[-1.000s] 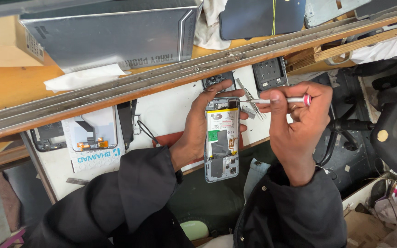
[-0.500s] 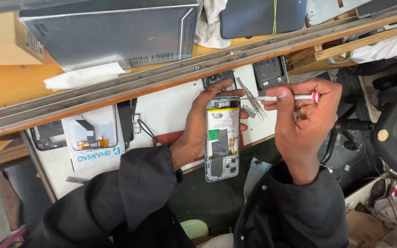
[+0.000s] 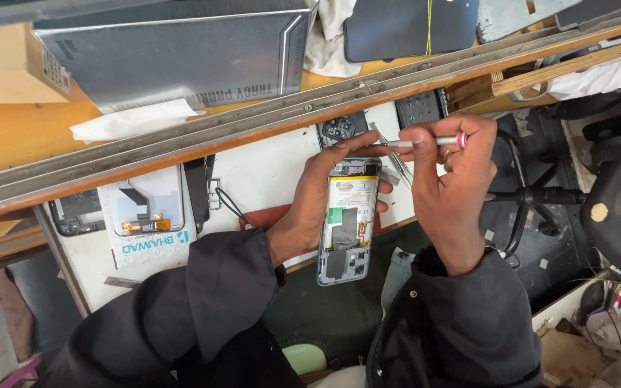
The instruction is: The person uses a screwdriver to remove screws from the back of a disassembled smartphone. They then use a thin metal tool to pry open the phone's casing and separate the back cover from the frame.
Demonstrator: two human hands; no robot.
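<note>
The left hand (image 3: 325,194) is gripping an opened smartphone (image 3: 348,219), back cover off, with the battery and boards showing. The fingers are wrapping around its left edge and top, holding it above the front edge of the white desk (image 3: 267,172), lengthwise toward the person.

The right hand (image 3: 447,179) is pinching a slim screwdriver (image 3: 429,142) with a red band at its end. The fingers are closing tight on the shaft, and the tool is lying nearly level, its tip pointing left just above the phone's top end. Whether the tip is touching the phone cannot be told.

Metal tweezers (image 3: 391,152) are lying on the desk just behind the phone, partly hidden by both hands. A black camera-module cover (image 3: 341,128) and a dark rear panel (image 3: 420,108) are sitting beyond them. A long wood-and-metal rail (image 3: 181,144) is crossing the view above the desk. Further left, a phone frame (image 3: 73,212) and a flex-cable part on a white card (image 3: 149,215) are resting well apart from the hands. A grey box (image 3: 174,57) and white cloth (image 3: 134,118) are lying behind the rail.
</note>
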